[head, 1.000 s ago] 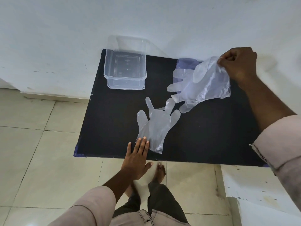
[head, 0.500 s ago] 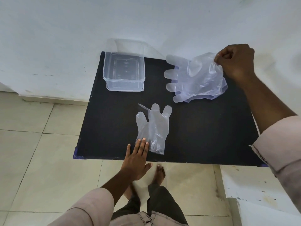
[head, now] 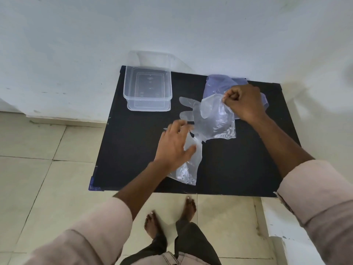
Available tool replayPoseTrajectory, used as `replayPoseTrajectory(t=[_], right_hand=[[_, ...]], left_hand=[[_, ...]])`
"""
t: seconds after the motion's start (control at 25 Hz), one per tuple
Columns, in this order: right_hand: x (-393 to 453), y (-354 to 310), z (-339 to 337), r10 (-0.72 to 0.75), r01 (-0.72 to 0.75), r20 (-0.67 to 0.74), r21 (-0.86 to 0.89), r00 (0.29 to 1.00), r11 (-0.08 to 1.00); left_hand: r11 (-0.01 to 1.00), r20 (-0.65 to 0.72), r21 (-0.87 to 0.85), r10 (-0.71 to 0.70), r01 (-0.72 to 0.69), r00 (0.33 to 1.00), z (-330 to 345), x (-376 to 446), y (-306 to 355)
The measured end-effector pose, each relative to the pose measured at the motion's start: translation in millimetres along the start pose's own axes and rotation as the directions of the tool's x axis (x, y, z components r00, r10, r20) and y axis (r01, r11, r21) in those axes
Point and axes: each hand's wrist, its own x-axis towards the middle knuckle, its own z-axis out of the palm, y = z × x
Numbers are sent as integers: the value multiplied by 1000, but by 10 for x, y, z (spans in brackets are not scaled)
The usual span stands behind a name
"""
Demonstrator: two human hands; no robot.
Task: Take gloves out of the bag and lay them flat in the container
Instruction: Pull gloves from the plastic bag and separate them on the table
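A clear plastic container (head: 148, 103) stands at the back left of the black table (head: 238, 165), with nothing in it. My right hand (head: 245, 102) pinches the cuff of a clear glove (head: 212, 119), whose fingers point left just above the table. Behind that hand lies the bluish bag (head: 216, 85) against the wall. A second clear glove (head: 189, 169) lies flat near the table's front. My left hand (head: 174, 146) hovers over its finger end, fingers spread; I cannot tell whether it touches the glove.
A white wall rises right behind the table. Tiled floor lies to the left and in front, with my bare feet (head: 188, 209) at the table's front edge. A white ledge (head: 275, 222) sits at the lower right.
My left hand moved from the table's front edge up over the flat glove. My right hand came down and toward the centre with the held glove, uncovering the bag behind it.
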Motion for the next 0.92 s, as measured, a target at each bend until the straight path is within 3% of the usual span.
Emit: replayPoseTrajectory(t=[0.12,0.28,0.68,0.92], right_hand=[[27,-91,-66,-10,7,43,63,999,998],[46,-193,-175,-93,88,68,71,993,994],[11,-501,-296,-308,311,152,4,939,950],[58,-650,-320,-348,359,217,-13,912,933]], left_hand=[[997,-144,-75,4,-15,990,-280,527,188],[978,-185,-164,-156,126,970,-415,916,279],[996,-221,62,-54,69,974,-513,1146,298],[989,-138,126,-60,78,989,-729,1089,-2]])
